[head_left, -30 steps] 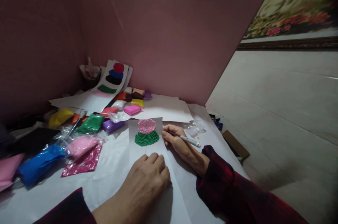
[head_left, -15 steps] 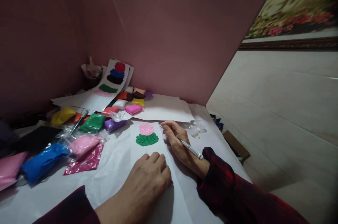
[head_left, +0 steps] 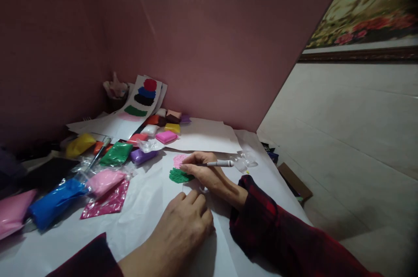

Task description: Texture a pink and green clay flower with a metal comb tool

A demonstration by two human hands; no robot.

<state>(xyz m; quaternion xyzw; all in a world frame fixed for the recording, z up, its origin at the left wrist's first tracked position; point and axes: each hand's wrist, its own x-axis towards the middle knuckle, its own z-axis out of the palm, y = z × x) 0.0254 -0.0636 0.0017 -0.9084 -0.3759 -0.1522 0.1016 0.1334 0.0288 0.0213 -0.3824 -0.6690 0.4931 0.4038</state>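
My right hand (head_left: 207,172) pinches a pen-like tool (head_left: 222,163) with a grey-and-white ribbed barrel. Its point is at the textured pink shape (head_left: 178,160) on a white paper strip (head_left: 168,187); the fingers partly cover that shape. Just below the pink lies a ridged green band (head_left: 178,175), its right end hidden by the hand. Lower on the strip rests my left hand (head_left: 186,224), closed, knuckles up and fingers curled under. Whatever those fingers may hold is hidden.
Left of the strip lie several soft packets, among them green (head_left: 116,153), purple (head_left: 143,156), blue (head_left: 57,203) and pink (head_left: 106,181). Behind them leans a sheet with coloured bands (head_left: 145,98). Crumpled clear plastic (head_left: 244,160) sits at right, near the table edge.
My right hand has moved left from beside the strip onto the pink and green shapes. The tool has swung closer to level. My left hand has stayed in place.
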